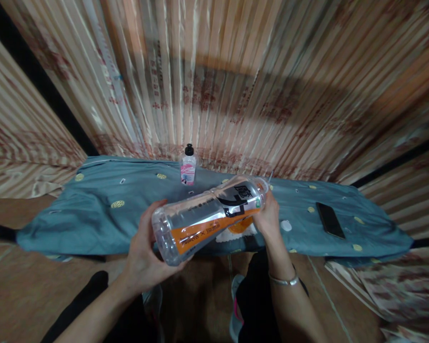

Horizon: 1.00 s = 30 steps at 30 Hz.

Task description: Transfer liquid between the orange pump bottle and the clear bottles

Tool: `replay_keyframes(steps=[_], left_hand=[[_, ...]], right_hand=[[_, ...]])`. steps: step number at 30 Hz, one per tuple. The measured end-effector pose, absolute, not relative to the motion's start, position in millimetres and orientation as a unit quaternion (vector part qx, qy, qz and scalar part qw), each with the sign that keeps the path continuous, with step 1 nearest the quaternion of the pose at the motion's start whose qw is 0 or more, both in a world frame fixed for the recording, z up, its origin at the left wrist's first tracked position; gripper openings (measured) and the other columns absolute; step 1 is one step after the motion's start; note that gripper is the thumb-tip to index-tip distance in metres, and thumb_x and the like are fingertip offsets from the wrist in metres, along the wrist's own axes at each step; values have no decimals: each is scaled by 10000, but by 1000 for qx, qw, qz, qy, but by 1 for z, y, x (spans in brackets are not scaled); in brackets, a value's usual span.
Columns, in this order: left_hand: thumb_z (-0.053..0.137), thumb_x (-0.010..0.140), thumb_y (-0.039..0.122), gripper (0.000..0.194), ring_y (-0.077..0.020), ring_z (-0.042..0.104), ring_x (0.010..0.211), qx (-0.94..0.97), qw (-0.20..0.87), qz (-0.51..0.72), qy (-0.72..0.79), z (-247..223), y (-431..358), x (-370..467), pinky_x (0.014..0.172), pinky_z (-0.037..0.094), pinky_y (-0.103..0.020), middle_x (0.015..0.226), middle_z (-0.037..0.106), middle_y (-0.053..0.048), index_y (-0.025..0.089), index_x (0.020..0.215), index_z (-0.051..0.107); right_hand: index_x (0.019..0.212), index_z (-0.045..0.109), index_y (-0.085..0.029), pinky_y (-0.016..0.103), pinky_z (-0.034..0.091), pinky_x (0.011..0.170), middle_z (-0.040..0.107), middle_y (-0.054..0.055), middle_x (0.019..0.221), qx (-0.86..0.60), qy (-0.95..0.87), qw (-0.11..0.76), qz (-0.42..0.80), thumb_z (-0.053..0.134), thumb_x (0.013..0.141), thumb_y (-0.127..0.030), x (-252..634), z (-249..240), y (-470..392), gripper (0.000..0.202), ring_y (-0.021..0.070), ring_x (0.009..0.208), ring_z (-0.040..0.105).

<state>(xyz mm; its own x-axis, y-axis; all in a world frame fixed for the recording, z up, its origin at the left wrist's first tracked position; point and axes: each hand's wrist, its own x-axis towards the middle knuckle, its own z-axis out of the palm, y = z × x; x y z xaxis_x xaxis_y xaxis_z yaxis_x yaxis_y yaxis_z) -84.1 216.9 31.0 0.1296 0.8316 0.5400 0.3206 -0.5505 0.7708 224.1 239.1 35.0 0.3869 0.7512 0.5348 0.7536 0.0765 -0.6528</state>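
A large clear plastic bottle [207,214] with an orange and black label lies tilted between my hands, its neck up to the right. My left hand [146,252] is closed around the wide base. Near the neck, my right hand [268,212] grips the bottle, its fingers mostly hidden behind it. At the mouth I see a thin pale piece [270,175] sticking up, too small to make out. Below the bottle, a white cloth or paper [241,236] with an orange patch is partly covered. A small whitish round spot [286,225] shows right of my right wrist.
A small clear bottle [188,169] with a black cap and pink label stands upright at the back of the bench. A dark phone [330,220] lies on the right. Blue-green patterned fabric [103,190] covers the bench. Behind hangs a pleated curtain [214,95].
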Motion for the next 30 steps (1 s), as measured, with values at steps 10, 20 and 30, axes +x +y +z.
replay_keyframes(steps=[10, 20, 30], left_hand=[[929, 661, 437, 1012, -379, 761, 1141, 717, 253, 511, 402, 28, 218, -89, 926, 700, -552, 1404, 648, -124, 352, 1536, 426], [905, 696, 450, 998, -361, 766, 1130, 731, 222, 507, 399, 30, 218, -88, 923, 701, -529, 1381, 651, -124, 363, 1555, 405], [901, 691, 443, 989, -369, 781, 1087, 733, 210, 509, 399, 34, 215, -88, 891, 713, -537, 1353, 681, -105, 383, 1552, 420]], right_hand=[[1231, 657, -216, 452, 618, 951, 790, 133, 1116, -673, -561, 483, 12, 591, 845, -365, 223, 36, 238, 420, 330, 1064, 758], [1308, 654, -221, 427, 643, 878, 799, 135, 1152, -668, -565, 485, 8, 573, 852, -350, 222, 36, 237, 480, 322, 1059, 768], [1321, 645, -216, 473, 633, 959, 786, 155, 1227, -671, -567, 478, 10, 576, 852, -351, 223, 36, 238, 493, 340, 1121, 761]])
